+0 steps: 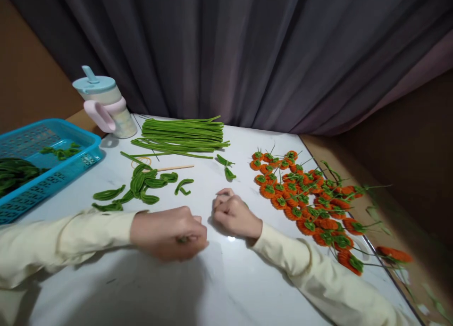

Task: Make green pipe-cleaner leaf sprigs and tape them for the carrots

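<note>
My left hand (168, 231) rests on the white table (219, 288), fingers curled into a fist around a small green piece that barely shows. My right hand (235, 215) lies just to its right, fingers closed; whether anything is in it is hidden. Both arms wear cream sleeves. Folded green pipe-cleaner leaves (138, 187) lie a little beyond my left hand. A thin wooden stick (173, 168) lies behind them. Two more green leaves (227, 168) sit beyond my right hand.
A bundle of straight green pipe cleaners (182, 133) lies at the back. Several orange pipe-cleaner fruits with green tops (304, 198) cover the right side. A blue basket (53, 161) with green pieces stands left, beside a lidded cup (104, 104). A dark curtain hangs behind.
</note>
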`<state>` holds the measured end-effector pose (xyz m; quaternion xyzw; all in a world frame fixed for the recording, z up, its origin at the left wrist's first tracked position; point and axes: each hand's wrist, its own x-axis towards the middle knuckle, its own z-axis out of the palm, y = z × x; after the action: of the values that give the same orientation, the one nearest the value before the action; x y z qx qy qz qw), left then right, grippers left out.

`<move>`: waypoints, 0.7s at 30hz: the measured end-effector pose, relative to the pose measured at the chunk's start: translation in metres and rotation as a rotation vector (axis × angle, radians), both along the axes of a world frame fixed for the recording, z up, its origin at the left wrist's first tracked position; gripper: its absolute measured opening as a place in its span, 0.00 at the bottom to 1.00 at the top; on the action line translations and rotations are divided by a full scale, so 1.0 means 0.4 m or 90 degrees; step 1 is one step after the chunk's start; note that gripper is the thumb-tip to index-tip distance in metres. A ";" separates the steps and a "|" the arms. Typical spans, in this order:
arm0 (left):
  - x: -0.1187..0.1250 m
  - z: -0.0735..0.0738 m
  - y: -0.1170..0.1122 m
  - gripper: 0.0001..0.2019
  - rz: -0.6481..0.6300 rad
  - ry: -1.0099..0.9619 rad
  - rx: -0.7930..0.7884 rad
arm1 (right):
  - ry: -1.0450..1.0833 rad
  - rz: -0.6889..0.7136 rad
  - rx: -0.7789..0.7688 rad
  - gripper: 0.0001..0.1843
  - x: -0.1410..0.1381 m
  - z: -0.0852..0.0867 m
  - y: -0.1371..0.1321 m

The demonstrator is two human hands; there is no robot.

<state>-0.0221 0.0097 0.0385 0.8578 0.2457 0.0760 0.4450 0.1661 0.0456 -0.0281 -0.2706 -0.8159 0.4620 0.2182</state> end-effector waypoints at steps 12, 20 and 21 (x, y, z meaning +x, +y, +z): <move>-0.023 0.002 0.029 0.22 0.309 -0.087 -0.198 | -0.050 0.061 -0.021 0.42 0.004 0.005 0.004; 0.014 0.003 0.035 0.22 0.349 -0.163 -0.127 | 0.136 0.049 -0.128 0.27 0.000 0.018 0.000; 0.015 0.004 0.035 0.22 0.351 -0.158 -0.118 | 0.152 0.043 -0.114 0.21 -0.002 0.019 -0.001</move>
<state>-0.0161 0.0236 0.0400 0.6987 0.4189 0.2753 0.5104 0.1655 0.0452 -0.0204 -0.2046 -0.7482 0.5690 0.2732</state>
